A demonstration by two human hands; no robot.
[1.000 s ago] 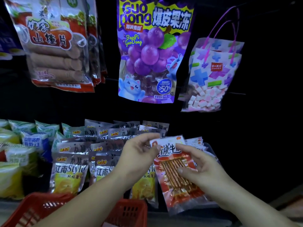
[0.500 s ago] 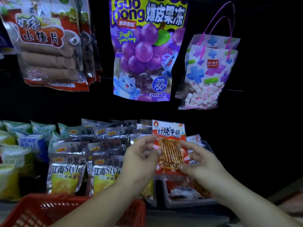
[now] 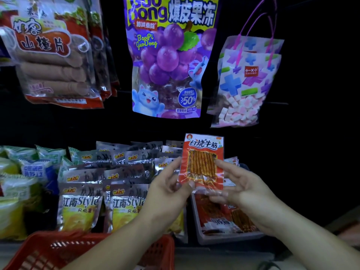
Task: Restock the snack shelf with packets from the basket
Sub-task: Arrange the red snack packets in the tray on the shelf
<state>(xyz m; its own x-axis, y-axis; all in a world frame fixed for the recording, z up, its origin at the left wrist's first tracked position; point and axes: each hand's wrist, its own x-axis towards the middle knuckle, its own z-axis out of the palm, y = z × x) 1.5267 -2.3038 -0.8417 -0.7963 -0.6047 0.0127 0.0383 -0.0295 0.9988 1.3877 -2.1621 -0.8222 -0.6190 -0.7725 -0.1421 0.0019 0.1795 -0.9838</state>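
Both hands pinch one red packet point(image 3: 202, 162) upright, my left hand point(image 3: 167, 190) at its lower left edge, my right hand point(image 3: 247, 190) opposite, just above the shelf tray point(image 3: 229, 238) of matching packets, basket point(image 3: 58, 248) below.

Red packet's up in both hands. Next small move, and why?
Probably lower the red packet into the clear tray just below: matching red packets lie there, and the left hand and right hand hold it upright above them.

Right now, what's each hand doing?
Left hand: pinches the red packet at its left edge.
Right hand: holds the same packet at its right edge.
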